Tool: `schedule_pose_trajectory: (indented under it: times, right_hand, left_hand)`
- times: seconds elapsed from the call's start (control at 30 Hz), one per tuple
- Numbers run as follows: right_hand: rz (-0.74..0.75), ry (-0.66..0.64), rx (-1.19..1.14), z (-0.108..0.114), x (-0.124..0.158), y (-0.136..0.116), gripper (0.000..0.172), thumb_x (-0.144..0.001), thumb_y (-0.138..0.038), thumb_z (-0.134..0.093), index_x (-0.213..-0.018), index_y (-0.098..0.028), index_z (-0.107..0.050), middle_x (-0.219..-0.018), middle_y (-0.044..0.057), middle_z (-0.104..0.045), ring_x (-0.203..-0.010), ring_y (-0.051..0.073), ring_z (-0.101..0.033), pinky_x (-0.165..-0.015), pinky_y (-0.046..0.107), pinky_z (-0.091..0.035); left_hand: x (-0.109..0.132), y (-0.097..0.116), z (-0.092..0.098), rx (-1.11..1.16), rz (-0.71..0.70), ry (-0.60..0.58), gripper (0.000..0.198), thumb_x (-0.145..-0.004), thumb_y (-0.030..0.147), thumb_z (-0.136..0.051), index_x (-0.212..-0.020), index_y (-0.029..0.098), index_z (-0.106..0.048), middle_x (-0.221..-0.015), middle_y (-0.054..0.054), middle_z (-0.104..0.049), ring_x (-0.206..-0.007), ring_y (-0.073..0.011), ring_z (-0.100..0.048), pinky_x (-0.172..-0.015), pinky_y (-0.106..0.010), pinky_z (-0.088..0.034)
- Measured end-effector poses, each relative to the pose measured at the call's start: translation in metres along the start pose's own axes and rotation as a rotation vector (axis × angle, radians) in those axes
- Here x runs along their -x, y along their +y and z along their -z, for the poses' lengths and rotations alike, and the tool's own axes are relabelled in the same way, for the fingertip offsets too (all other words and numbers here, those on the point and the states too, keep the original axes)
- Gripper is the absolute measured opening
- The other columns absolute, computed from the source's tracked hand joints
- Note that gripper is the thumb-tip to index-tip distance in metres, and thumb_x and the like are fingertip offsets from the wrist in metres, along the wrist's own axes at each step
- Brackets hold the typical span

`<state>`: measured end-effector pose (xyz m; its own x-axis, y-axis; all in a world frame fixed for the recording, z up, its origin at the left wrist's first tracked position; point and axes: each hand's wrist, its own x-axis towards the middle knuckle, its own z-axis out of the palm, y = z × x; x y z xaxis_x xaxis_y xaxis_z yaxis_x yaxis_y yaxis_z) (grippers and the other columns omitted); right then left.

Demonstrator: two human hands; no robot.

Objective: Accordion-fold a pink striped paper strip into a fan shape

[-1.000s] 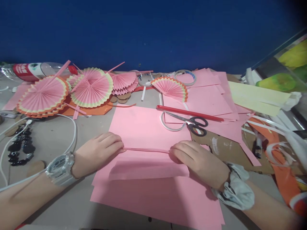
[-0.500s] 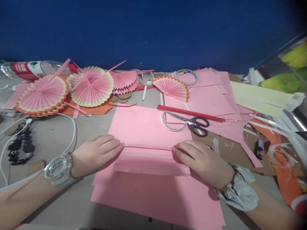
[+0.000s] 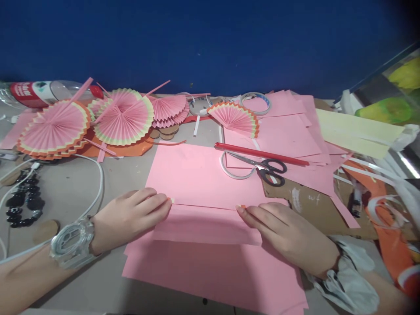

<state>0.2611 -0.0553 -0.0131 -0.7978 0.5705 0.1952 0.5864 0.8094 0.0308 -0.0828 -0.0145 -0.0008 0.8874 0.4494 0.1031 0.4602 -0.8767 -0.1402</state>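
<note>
A pink paper sheet [image 3: 200, 175] lies in front of me on a stack of pink sheets [image 3: 213, 271], with a folded band [image 3: 205, 223] along its near edge. My left hand [image 3: 131, 216], a clear watch on its wrist, presses the left end of the fold with its fingers held together. At the right end my right hand [image 3: 285, 229], with a grey scrunchie on the wrist, presses down the same way. Both hands rest flat on the crease.
Black-handled scissors [image 3: 262, 165], a red stick [image 3: 260, 154] and a tape ring [image 3: 234, 168] lie just beyond the sheet. Finished pink paper fans [image 3: 88, 124] sit at the back left near a bottle [image 3: 49, 92]. More pink paper [image 3: 288, 131], cardboard [image 3: 311, 205] and scraps crowd the right; a white cable [image 3: 98, 183] and black beads [image 3: 22, 201] lie left.
The raised fold has been laid over towards me and pressed flat. Both hands have slid a little nearer to me along it.
</note>
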Motion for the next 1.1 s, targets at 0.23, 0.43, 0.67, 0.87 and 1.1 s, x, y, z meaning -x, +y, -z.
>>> schedule_pose_trajectory:
  times: [0.23,0.43,0.67,0.87,1.1]
  right_hand:
    - [-0.142,0.023,-0.229,-0.002,0.004,0.001,0.036,-0.087,-0.006,-0.037,-0.120,-0.014,-0.049,-0.096,0.008,-0.060,-0.089,0.019,-0.053,-0.078,0.034,-0.044]
    - [-0.274,-0.032,-0.470,0.001,-0.013,0.010,0.011,-0.088,-0.023,-0.048,-0.088,-0.018,-0.057,-0.089,0.007,-0.057,-0.083,0.017,-0.053,-0.071,0.031,-0.046]
    - [0.007,-0.003,-0.289,0.002,0.001,0.012,0.035,-0.082,-0.009,-0.044,-0.115,-0.014,-0.052,-0.095,0.008,-0.059,-0.088,0.019,-0.052,-0.079,0.037,-0.044]
    - [0.064,0.003,-0.082,-0.001,0.013,-0.004,0.041,-0.082,-0.004,-0.043,-0.122,-0.009,-0.049,-0.091,0.008,-0.062,-0.080,0.018,-0.054,-0.072,0.034,-0.045]
    - [-0.344,-0.090,-0.556,0.007,-0.005,-0.010,0.022,-0.093,-0.024,-0.037,-0.103,-0.020,-0.057,-0.089,0.006,-0.060,-0.085,0.016,-0.056,-0.074,0.031,-0.047]
  left_hand:
    - [-0.007,-0.004,0.004,0.330,0.129,-0.050,0.021,-0.089,0.019,-0.042,-0.101,0.018,-0.059,-0.097,-0.005,-0.059,-0.090,-0.0190,-0.049,-0.079,-0.032,-0.042]
    - [-0.030,-0.012,-0.002,0.515,0.247,-0.119,0.022,-0.091,0.028,-0.042,-0.085,0.019,-0.062,-0.092,-0.004,-0.055,-0.085,-0.0160,-0.050,-0.077,-0.031,-0.040]
    - [-0.034,-0.006,-0.007,0.628,0.366,-0.115,0.022,-0.092,0.031,-0.038,-0.097,0.018,-0.055,-0.097,-0.004,-0.054,-0.090,-0.0167,-0.050,-0.082,-0.033,-0.041]
    - [-0.031,0.004,-0.005,0.564,0.428,-0.154,0.023,-0.091,0.037,-0.042,-0.090,0.017,-0.053,-0.093,-0.004,-0.053,-0.085,-0.0182,-0.049,-0.078,-0.034,-0.040]
    - [-0.030,0.009,-0.004,0.566,0.390,-0.183,0.026,-0.091,0.038,-0.040,-0.086,0.017,-0.055,-0.089,-0.004,-0.052,-0.084,-0.0182,-0.046,-0.080,-0.036,-0.039]
